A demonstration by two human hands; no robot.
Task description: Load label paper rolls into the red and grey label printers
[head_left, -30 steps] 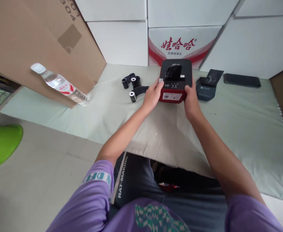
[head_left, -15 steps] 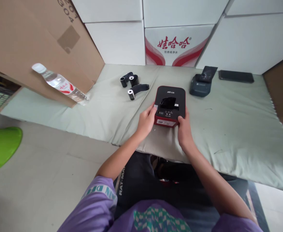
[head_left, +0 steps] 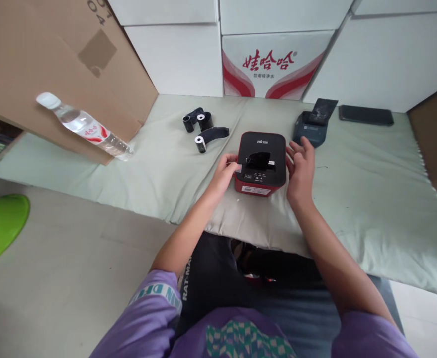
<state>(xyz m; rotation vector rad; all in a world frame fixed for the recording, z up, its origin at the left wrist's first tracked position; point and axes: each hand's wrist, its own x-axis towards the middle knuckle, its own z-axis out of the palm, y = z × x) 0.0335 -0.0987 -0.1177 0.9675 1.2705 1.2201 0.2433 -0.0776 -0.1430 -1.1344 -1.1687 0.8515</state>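
Since 0.5 s ago the right hand point(head_left: 300, 166) has let go of the printer's front corner and shifted up along its right side, fingers now spread; the left hand point(head_left: 223, 174) has slid slightly fwd on the left edge, and the red-and-black label printer point(head_left: 261, 161) sits approx. where it was, set down on the pale green mat point(head_left: 371, 189) near the front edge, directly ahead of the person. Step in hand, as judged: seating/steadying the unit and getting at its top cover. To do it well, keep the base flat on the mat, brace w/ one hand at the left side, and press or lift w/ the other w/o tilting the unit; keep fingers clear of the dark top opening. Left hand: partly curled, fingertips on the printer's left front corner, thumb on the top edge; a light contact, not a full grip. Right hand: open, fingers splayed, palm facing the printer's right side, touching it or just beside it; cannot tell which. It holds nothing. Nearby: black ribbon rolls point(head_left: 199, 127) behind-left of the printer, a second grey printer point(head_left: 309, 130) behind-right, a dark phone point(head_left: 366, 115) further right, a water bottle point(head_left: 86, 128) leaning on a cardboard box point(head_left: 54, 59) at left.
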